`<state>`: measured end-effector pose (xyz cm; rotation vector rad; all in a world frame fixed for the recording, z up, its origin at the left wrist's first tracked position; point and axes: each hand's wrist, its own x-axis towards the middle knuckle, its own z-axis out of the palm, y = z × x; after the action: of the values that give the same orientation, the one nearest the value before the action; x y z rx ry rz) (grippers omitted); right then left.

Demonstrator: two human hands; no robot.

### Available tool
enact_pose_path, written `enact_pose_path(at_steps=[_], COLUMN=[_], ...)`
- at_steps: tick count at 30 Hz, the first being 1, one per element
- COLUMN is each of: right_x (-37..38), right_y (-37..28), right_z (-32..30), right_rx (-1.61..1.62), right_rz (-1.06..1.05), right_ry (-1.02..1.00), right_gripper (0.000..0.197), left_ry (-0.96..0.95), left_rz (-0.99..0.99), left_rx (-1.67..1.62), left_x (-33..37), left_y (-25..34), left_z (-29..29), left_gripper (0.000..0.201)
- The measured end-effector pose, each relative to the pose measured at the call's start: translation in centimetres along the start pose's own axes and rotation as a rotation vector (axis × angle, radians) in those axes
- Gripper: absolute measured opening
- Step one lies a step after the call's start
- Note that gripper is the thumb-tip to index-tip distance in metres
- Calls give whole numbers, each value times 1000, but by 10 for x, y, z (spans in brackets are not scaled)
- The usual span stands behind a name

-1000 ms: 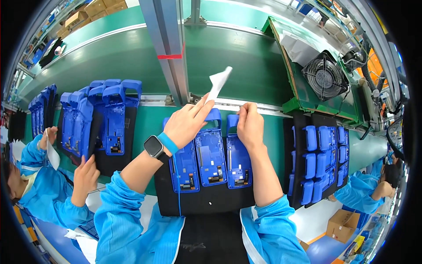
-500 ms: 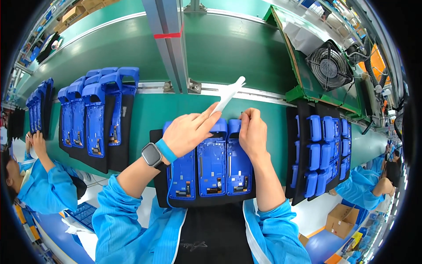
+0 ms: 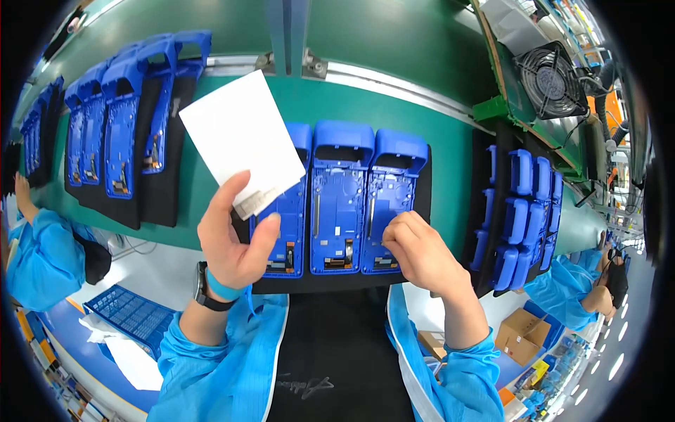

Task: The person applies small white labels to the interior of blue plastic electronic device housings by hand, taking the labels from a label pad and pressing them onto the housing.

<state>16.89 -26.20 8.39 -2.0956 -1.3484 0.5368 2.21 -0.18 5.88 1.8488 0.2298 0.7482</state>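
My left hand (image 3: 235, 243) holds a white sheet (image 3: 242, 133) by its near edge, where a few small pale labels show. The sheet is tilted above the left blue plastic housing (image 3: 287, 218) and hides part of it. A middle housing (image 3: 337, 204) and a right housing (image 3: 401, 149) lie beside it on a black foam pad (image 3: 323, 284), open side up, with circuit parts and brown flat cables inside. Over the lower part of the right housing, my right hand (image 3: 425, 253) is closed in a pinch. Whatever its fingertips may hold is hidden.
More blue housings (image 3: 121, 141) lie on black pads at the left. Others (image 3: 520, 218) are stacked between black sheets at the right, below a black fan (image 3: 552, 81). A metal post (image 3: 287, 35) rises behind the green bench. Co-workers in blue sit on both sides.
My left hand has moved left and turned, bringing the sheet from edge-on to flat in view. My right hand has come from the right housing's top to its lower part. The view has shifted.
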Motion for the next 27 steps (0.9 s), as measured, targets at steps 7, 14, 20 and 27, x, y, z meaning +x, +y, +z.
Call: enact_pose_path(at_steps=[7,14,20,27], right_x=[4,11,13,15], right_y=[2,4,2,-1], right_z=[7,3,4,6], right_rx=[-133,-163,-187,-258], right_rz=[34,24,25,6], right_ry=[-181,-269,-295,-307], right_gripper=[14,12,13,15], left_ry=[16,-31,-34,-33], left_rz=[11,90,50,58], left_rx=[-30,-97,-104,-91], left_x=[-43,-51,-57,-57], left_y=[-5,-9,-14,-15], left_z=[15,33,34,36], left_gripper=[51,51,52,51])
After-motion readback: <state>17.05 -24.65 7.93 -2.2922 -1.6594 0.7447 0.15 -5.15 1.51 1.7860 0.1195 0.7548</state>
